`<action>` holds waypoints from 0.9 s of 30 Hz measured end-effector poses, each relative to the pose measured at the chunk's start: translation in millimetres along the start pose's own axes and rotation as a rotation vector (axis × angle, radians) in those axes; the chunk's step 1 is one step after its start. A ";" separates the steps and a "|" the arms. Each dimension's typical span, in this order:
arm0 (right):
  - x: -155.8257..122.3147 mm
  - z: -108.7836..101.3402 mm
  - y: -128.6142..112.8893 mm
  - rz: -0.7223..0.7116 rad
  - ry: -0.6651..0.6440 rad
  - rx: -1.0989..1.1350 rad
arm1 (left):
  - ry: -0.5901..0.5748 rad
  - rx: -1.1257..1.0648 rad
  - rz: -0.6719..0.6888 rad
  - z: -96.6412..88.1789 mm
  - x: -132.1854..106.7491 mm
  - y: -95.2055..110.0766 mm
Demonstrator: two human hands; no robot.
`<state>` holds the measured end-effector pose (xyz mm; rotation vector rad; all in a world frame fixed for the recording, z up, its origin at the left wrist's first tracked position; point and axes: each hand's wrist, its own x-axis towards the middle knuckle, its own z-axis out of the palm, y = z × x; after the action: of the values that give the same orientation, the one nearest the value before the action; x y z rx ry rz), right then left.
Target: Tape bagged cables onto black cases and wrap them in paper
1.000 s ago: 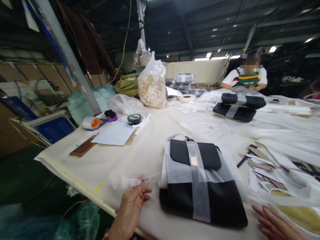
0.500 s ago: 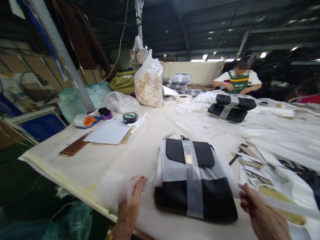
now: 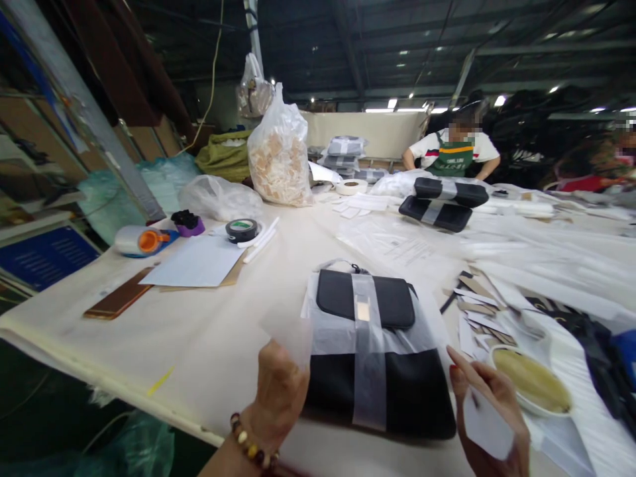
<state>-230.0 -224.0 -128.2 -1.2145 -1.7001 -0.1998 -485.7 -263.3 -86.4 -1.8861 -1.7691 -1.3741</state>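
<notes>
A black bag (image 3: 420,394) lies flat on the table in front of me, its upper part covered with translucent white paper (image 3: 328,334). A smaller black flap or pouch (image 3: 328,295) rests on top, and a translucent band (image 3: 370,391) with a pale metallic patch runs down the middle. At the bag's left edge my left hand (image 3: 281,381) is closed on a thin translucent sheet (image 3: 291,334), blurred by motion. My right hand (image 3: 491,391) is beside the right edge, fingers bent, with a small white piece of paper (image 3: 487,424) held against the palm.
On my right are a bowl of yellowish paste (image 3: 531,381) and cut strips (image 3: 477,311). Left lie a brown bar (image 3: 119,291), white paper (image 3: 193,262) and black tape (image 3: 242,230). Behind stand a filled plastic bag (image 3: 281,149) and wrapped black bags (image 3: 437,212). A co-worker (image 3: 452,156) stands across the table.
My left hand has moved right with the thin sheet, up to the bag's edge. The right hand has turned, showing a white piece in the palm. The view has shifted right.
</notes>
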 end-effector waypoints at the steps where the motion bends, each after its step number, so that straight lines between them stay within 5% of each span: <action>1: 0.0 -0.2 0.2 -0.030 -0.037 -0.003 | -0.012 0.032 0.040 3.6 1.7 1.9; 8: 14.0 -23.5 14.6 -0.009 -0.360 0.201 | -0.155 0.240 0.251 14.5 -1.8 7.7; 16: 41.8 -58.6 32.0 0.150 -0.549 0.293 | -0.008 0.343 0.359 9.1 -3.7 -0.5; 21: 37.6 -62.1 42.3 0.232 -0.533 0.282 | -0.040 0.398 0.389 9.1 -4.3 6.1; 27: 18.8 -48.8 47.7 0.269 -0.288 0.229 | -0.042 0.480 0.403 18.1 -1.3 26.3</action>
<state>-162.4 -219.3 -107.9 -1.3275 -1.7233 0.3390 -454.2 -258.3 -86.0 -1.8617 -1.4547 -0.6992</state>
